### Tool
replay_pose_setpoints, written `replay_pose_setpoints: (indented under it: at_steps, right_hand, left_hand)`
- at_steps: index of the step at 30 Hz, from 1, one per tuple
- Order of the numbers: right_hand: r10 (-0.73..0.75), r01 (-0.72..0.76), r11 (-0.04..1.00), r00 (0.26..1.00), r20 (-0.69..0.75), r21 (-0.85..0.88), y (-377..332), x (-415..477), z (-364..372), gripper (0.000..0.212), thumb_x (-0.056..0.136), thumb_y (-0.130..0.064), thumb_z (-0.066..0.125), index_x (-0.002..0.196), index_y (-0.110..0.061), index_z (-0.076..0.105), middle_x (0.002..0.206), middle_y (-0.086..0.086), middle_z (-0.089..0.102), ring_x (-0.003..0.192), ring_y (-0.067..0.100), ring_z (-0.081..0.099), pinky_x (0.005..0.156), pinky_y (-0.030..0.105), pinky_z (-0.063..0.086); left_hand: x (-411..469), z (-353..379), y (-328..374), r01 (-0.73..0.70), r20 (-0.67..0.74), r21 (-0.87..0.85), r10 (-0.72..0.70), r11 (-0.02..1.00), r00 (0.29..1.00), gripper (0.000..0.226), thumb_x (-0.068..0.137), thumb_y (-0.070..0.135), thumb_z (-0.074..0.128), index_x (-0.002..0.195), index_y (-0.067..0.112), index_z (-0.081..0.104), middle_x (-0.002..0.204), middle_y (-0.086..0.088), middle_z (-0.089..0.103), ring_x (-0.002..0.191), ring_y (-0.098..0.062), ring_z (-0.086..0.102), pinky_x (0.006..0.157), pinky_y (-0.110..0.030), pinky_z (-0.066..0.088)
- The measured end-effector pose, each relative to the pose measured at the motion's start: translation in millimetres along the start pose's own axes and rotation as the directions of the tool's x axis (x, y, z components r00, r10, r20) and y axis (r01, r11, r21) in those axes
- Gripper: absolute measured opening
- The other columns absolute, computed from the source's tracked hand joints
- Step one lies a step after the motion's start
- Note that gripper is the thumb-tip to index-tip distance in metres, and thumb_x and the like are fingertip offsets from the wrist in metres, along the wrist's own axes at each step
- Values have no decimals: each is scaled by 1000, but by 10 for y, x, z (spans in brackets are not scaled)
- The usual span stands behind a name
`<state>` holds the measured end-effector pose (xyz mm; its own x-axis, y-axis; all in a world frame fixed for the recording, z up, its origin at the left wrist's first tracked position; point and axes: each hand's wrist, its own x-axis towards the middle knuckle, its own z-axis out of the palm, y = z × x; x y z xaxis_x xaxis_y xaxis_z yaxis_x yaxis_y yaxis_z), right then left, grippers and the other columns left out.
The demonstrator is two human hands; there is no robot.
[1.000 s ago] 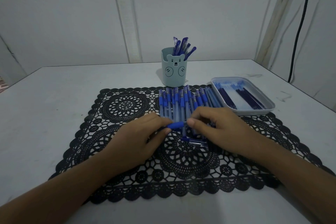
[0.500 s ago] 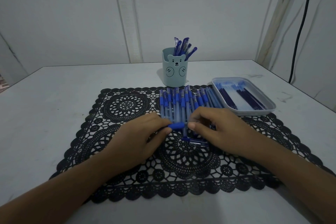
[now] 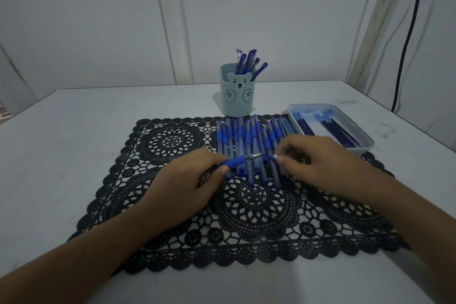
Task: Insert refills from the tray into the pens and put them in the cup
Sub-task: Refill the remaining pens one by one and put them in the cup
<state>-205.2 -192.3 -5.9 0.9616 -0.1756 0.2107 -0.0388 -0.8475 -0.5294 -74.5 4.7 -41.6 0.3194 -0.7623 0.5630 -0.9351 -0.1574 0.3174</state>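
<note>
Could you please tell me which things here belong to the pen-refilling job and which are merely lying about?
Part of the job:
- pen, held in the left hand
- small blue piece, pinched by the right hand
- row of pens on the mat
- tray with refills
- cup

Just lying about:
- black lace mat
- wall cable

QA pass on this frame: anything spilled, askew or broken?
Nothing stands out. Cup upright, refills inside the tray, pens in a row on the mat; left hand holds a pen, right hand pinches a small part.
</note>
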Motion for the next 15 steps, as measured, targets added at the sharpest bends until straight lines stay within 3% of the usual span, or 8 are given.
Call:
replay_pose_setpoints:
  at_steps: [6, 9, 11, 15]
  right_hand:
    - [-6, 20, 981, 997, -74, 193, -6, 1, -61, 10, 86, -23, 59, 87, -27, 68, 73, -27, 61, 64, -17, 52, 61, 0, 35]
    - [-18, 29, 976, 998, -54, 216, -38, 3, -27, 11, 86, -23, 59, 90, -26, 68, 78, -25, 61, 64, -19, 51, 60, 0, 36]
    - [-27, 35, 976, 999, -39, 215, -52, 7, 1, 11, 86, -24, 59, 91, -26, 68, 70, -27, 60, 62, -18, 51, 59, 1, 36]
    - [-58, 59, 976, 998, -10, 210, -78, 15, 91, 11, 85, -28, 59, 91, -33, 68, 71, -30, 60, 60, -9, 52, 56, 6, 38]
  left_hand:
    - [0, -1, -2, -15, -2, 0, 15, 1000, 1000, 30, 90, 36, 41, 102, 20, 63, 81, 32, 43, 76, 15, 47, 68, -1, 34]
    - [-8, 2, -5, -12, 3, 8, 12, 1000, 1000, 31, 90, 37, 41, 102, 20, 63, 80, 27, 47, 75, 12, 47, 68, -2, 35]
    - [-16, 6, -5, -15, 20, 13, 15, 1000, 1000, 32, 90, 38, 40, 103, 20, 63, 81, 17, 55, 74, 6, 49, 68, -7, 39]
    - [-9, -2, 22, -43, 68, 40, 40, 998, 997, 34, 91, 37, 40, 107, 19, 63, 83, 13, 58, 72, 1, 49, 65, -14, 42]
